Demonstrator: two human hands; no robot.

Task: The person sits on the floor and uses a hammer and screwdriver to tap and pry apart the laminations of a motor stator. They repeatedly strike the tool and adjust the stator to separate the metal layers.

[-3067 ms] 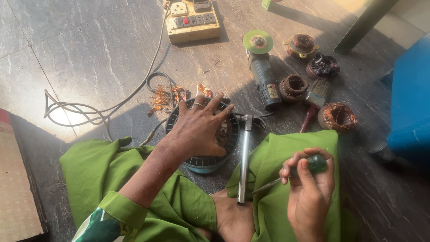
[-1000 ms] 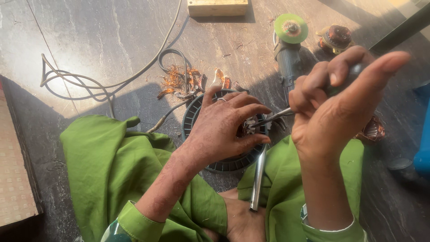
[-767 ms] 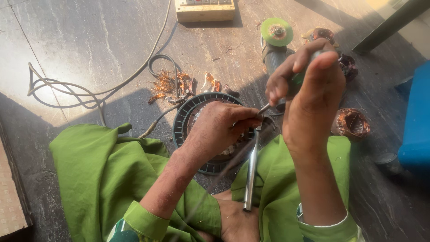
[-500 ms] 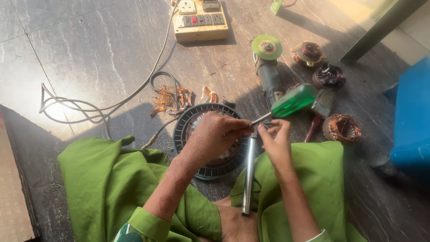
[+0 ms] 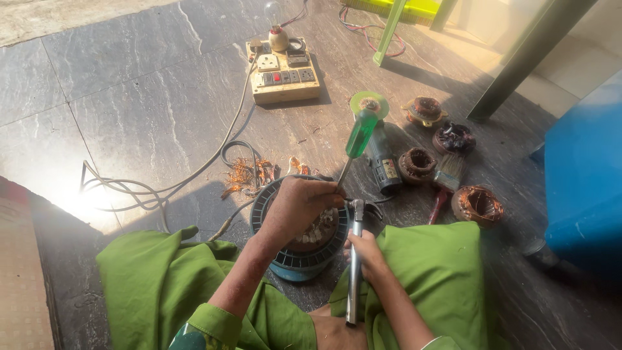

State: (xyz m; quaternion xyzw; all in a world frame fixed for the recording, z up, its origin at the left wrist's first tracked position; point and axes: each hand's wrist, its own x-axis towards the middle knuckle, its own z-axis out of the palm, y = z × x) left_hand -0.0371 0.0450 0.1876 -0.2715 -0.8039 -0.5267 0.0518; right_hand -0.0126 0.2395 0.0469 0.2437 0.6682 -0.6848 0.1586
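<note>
Since 0.5 s ago the screwdriver [image 5: 358, 139] swung upright, green handle now free; right hand [image 5: 365, 249] dropped onto the hammer [image 5: 354, 259] and is closed round its shaft. Left hand [image 5: 299, 209] pinches the screwdriver blade against the stator [image 5: 295, 259], which sits on the floor [image 5: 129, 97] btwn the knees. Stator prob. heavy, rigid; windings fragile, so hold by the rim. Count: 1 screwdriver, 1 hammer, 1 grinder [image 5: 379, 152], 4 loose coils [image 5: 476, 204], 1 brush [image 5: 447, 178].

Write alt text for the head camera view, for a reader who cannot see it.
A person in green clothes sits on a stone floor; the left hand holds a green-handled screwdriver against a round motor part, while the right hand grips a metal hammer. A grinder, copper coils and a switchboard lie beyond.
</note>
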